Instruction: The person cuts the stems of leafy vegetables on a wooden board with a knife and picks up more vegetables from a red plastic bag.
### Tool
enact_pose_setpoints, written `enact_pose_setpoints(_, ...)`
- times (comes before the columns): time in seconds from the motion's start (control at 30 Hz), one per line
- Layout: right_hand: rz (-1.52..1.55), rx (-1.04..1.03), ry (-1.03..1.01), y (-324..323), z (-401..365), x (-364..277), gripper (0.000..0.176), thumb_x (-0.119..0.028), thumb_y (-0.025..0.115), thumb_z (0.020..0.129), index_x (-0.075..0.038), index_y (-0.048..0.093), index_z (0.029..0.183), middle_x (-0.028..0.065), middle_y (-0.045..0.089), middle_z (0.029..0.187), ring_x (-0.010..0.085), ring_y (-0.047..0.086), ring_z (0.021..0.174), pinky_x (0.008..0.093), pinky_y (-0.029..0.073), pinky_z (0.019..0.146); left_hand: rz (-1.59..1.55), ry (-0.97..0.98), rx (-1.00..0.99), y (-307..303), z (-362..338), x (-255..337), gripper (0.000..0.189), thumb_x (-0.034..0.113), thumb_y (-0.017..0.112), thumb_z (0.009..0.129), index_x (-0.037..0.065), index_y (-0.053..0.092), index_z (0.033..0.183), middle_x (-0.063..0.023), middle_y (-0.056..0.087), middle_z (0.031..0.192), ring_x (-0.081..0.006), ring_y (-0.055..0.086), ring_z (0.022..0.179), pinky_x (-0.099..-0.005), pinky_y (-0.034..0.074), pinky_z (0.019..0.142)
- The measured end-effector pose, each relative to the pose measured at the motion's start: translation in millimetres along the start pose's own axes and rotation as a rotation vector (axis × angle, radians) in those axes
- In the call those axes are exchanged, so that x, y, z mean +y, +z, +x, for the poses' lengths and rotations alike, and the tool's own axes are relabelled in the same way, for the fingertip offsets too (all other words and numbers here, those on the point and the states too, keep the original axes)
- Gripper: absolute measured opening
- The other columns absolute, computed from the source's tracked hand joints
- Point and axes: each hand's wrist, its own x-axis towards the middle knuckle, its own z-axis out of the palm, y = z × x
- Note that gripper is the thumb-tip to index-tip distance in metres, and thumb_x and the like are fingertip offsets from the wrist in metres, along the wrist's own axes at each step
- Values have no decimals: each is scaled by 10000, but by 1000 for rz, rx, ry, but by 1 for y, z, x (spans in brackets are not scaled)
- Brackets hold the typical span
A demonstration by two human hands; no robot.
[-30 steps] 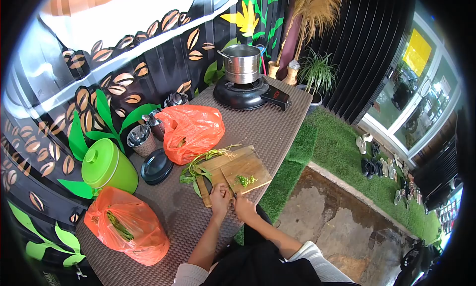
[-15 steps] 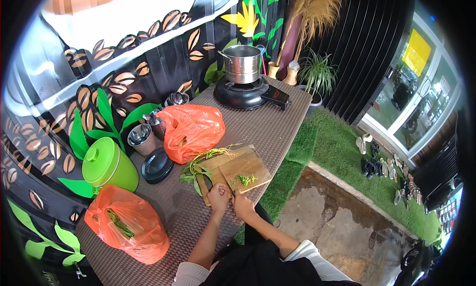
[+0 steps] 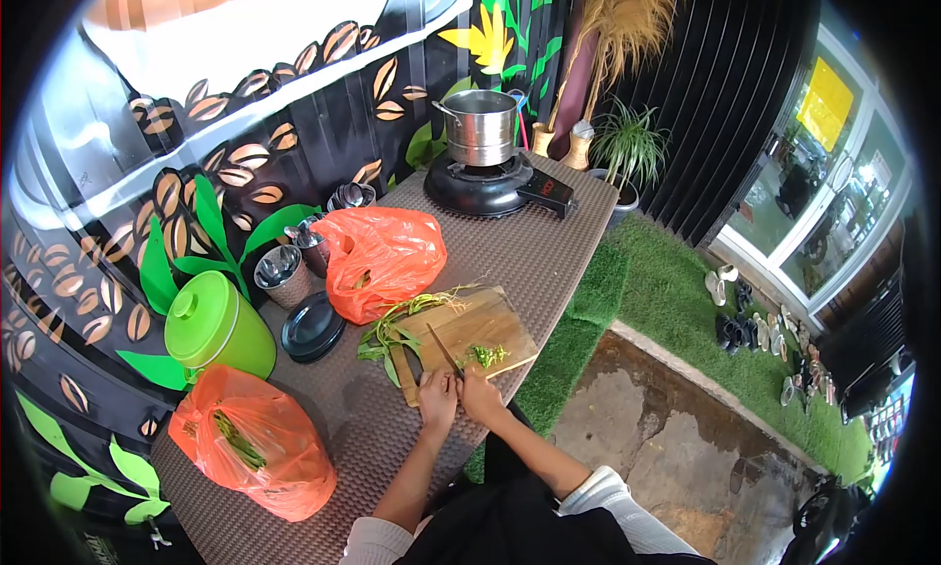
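My right hand (image 3: 480, 398) is closed around the handle of a knife (image 3: 443, 347), whose narrow blade points away from me over the wooden cutting board (image 3: 475, 315). Right beside it, my left hand (image 3: 438, 398) has its fingers curled together at the board's near edge; whatever they pinch is hidden. A small heap of chopped greens (image 3: 487, 354) lies on the board to the right of the blade. Long leafy stems (image 3: 392, 328) are spread along the board's left and far side.
An orange plastic bag (image 3: 387, 261) sits beyond the board, another bag (image 3: 255, 447) at the near left. Dark plates (image 3: 312, 330), a green lidded bucket (image 3: 218, 325) and cups of cutlery (image 3: 284, 274) line the wall side. A pot (image 3: 480, 129) stands on a portable stove (image 3: 475, 188).
My left hand has drawn slightly toward me and to the right, close against my right hand. More of the knife blade shows over the board.
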Motion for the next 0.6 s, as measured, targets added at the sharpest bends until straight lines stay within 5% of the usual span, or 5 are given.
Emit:
enact_pose_setpoints(0.43,-56,50,93,1,-15,-1,296,-299,455,929,-25,431,1037,243,644,762,431,640,743,500,519,668,-124,-94,16,4,3,-10,92,2,636,768,-18,610,854,-137,620,782,-245,598,736,-329,495,667)
enact_pose_setpoints(0.6,4,66,94,-10,-7,15,313,-297,445,932,-26,407,1084,302,616,802,476,609,787,555,485,710,-172,-195,-9,21,12,-31,153,38,709,721,7,641,854,-98,612,743,-189,597,644,-279,482,614)
